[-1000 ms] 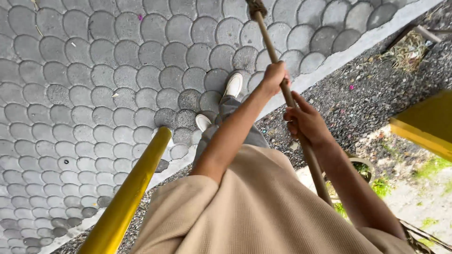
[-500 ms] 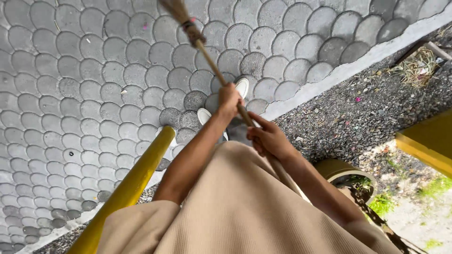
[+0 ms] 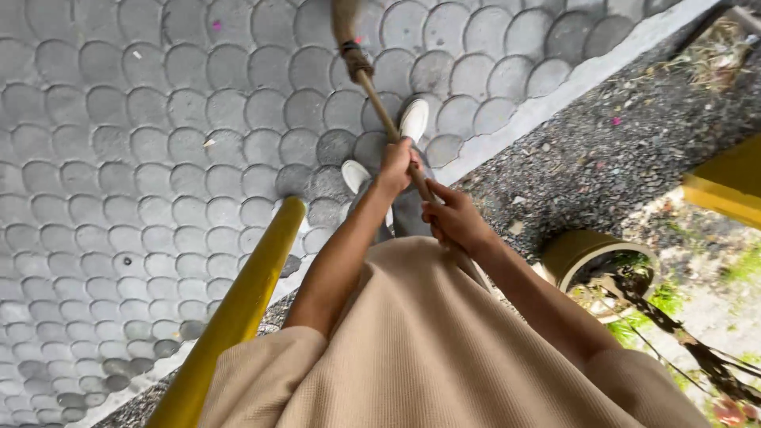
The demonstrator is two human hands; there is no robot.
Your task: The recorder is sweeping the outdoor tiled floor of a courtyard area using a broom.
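Head view: broom handle is gripped by closed left hand and right hand; yellow rail could be clipped, being close alongside.

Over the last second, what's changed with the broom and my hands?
The broom has swung left across the paving, so its bound head end now shows near the top centre instead of further right. Both hands moved with it: the left hand higher on the stick, the right hand below. Nothing was let go. The yellow rail, the yellow pot and the white shoes stayed in place.
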